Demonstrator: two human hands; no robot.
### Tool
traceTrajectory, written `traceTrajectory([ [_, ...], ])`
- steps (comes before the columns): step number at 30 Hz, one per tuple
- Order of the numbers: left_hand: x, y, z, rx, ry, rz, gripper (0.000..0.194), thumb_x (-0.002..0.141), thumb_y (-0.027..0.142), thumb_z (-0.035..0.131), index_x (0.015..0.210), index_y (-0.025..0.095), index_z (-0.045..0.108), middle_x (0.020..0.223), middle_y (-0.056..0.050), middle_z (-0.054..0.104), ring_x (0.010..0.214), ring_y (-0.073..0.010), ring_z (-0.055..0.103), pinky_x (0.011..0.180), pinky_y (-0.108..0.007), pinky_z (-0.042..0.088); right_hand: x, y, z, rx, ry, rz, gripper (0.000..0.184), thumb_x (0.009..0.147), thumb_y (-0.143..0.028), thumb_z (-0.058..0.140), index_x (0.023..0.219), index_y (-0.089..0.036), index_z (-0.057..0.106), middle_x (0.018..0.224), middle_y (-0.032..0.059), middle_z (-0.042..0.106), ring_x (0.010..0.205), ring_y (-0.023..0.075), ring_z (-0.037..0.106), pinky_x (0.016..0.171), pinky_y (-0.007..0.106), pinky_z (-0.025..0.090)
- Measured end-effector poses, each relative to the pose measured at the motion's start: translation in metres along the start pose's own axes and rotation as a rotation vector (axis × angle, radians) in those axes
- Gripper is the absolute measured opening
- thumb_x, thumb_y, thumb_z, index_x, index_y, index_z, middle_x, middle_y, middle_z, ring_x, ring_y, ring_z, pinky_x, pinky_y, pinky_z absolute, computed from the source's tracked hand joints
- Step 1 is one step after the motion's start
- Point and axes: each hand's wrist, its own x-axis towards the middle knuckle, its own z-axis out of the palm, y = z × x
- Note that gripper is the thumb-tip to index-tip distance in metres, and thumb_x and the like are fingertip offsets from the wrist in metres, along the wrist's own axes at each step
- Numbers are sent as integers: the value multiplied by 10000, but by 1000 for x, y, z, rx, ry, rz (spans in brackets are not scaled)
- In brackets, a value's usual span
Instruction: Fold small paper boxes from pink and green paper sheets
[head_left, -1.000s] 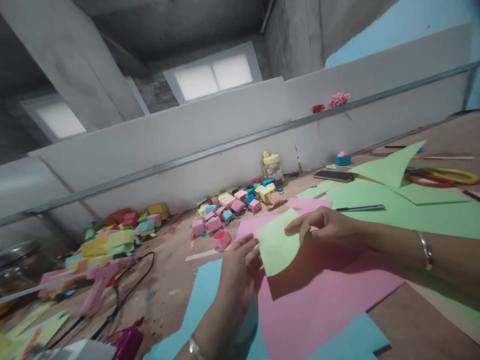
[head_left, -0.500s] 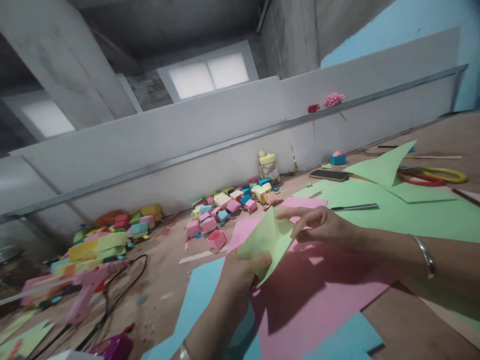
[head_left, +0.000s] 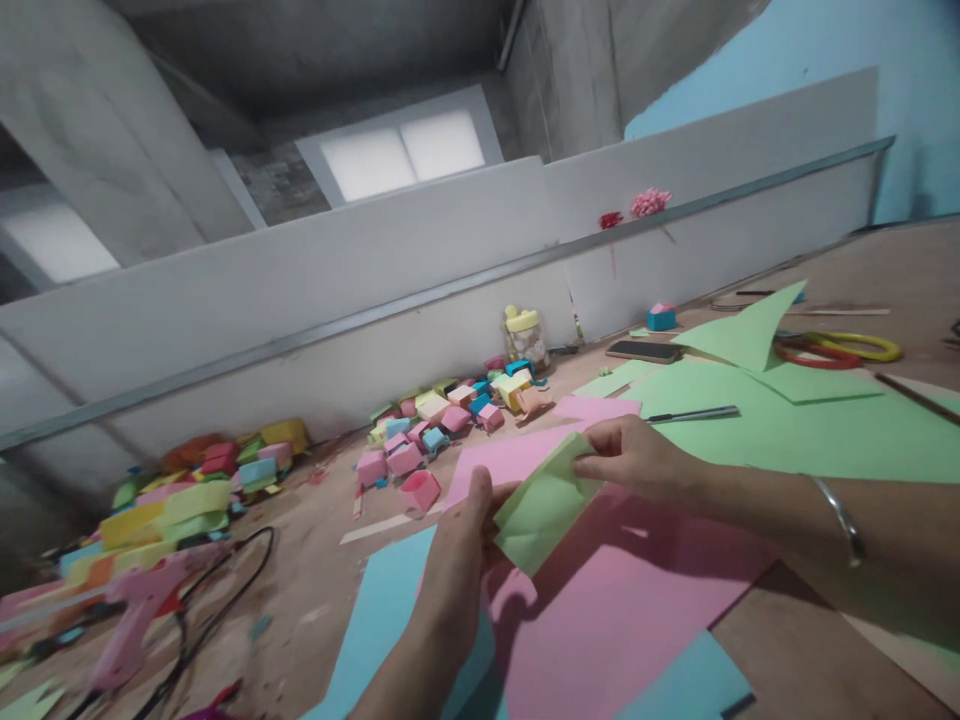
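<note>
A small piece of folded light green paper is held up between my two hands, creases showing across its face. My right hand pinches its upper right edge between thumb and fingers. My left hand holds the lower left side, fingers curled behind the paper and partly hidden, thumb raised off its face. Beneath both hands lies a large pink sheet, over blue sheets.
Small paper boxes are heaped beyond my hands, near a lidded jar. At left lie a pink glue gun and its cable. Green sheets, a slim metallic tool, a phone and scissors are at right.
The green paper has gone from a half-open fold to a flatter, smaller folded piece. My left thumb has lifted off it, and my right hand has closed onto its edge.
</note>
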Motion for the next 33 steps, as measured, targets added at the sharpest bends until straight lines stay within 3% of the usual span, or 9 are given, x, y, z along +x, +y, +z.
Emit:
traceTrajectory([
  [3, -1, 1, 0, 73, 34, 36, 432, 604, 444, 748, 905, 135, 745, 702, -55, 718, 616, -147, 586, 549, -213, 429, 0, 1, 0, 27, 4, 8, 140, 701, -276, 633, 654, -145, 645, 650, 11, 617, 661, 157, 582, 578, 243, 450],
  [5, -1, -1, 0, 116, 52, 58, 321, 575, 325, 779, 840, 145, 759, 640, -28, 708, 571, -126, 560, 528, -201, 404, 0, 2, 1, 44, 13, 9, 123, 698, -267, 629, 668, -148, 641, 651, 7, 613, 653, 155, 579, 571, 242, 445],
  [10, 2, -8, -1, 161, 88, 80, 228, 644, 332, 707, 776, 157, 768, 581, -25, 698, 513, -133, 553, 520, -233, 407, -1, 4, 3, 105, 31, -9, 103, 698, -218, 615, 780, -156, 617, 710, 2, 618, 682, 139, 583, 612, 246, 456],
  [15, 2, -9, 0, 181, 104, 89, 244, 657, 328, 692, 815, 159, 768, 669, -48, 734, 518, -138, 564, 532, -246, 419, 0, 6, 3, 140, 101, 8, 373, 750, -226, 601, 1112, -177, 528, 660, -37, 567, 606, 117, 557, 538, 229, 440],
  [19, 0, -7, 2, 203, 112, 106, 210, 653, 305, 699, 794, 167, 772, 634, -31, 723, 525, -126, 540, 522, -228, 400, 2, 9, 1, 153, 78, 34, 139, 770, -246, 585, 864, -147, 609, 729, 12, 625, 658, 128, 584, 578, 240, 464],
  [21, -1, -6, 2, 210, 116, 117, 197, 657, 298, 696, 788, 172, 772, 600, -18, 707, 541, -131, 544, 530, -222, 399, 3, 9, 1, 153, 73, 34, 108, 767, -246, 586, 793, -146, 615, 710, 8, 629, 643, 122, 579, 578, 236, 457],
  [33, 4, -12, -4, 357, 152, 186, 302, 711, 425, 634, 770, 151, 745, 616, -19, 653, 606, -158, 516, 576, -245, 382, 2, 2, 2, 144, 98, 41, 115, 749, -243, 589, 796, -143, 623, 719, 5, 633, 650, 111, 561, 603, 222, 431],
])
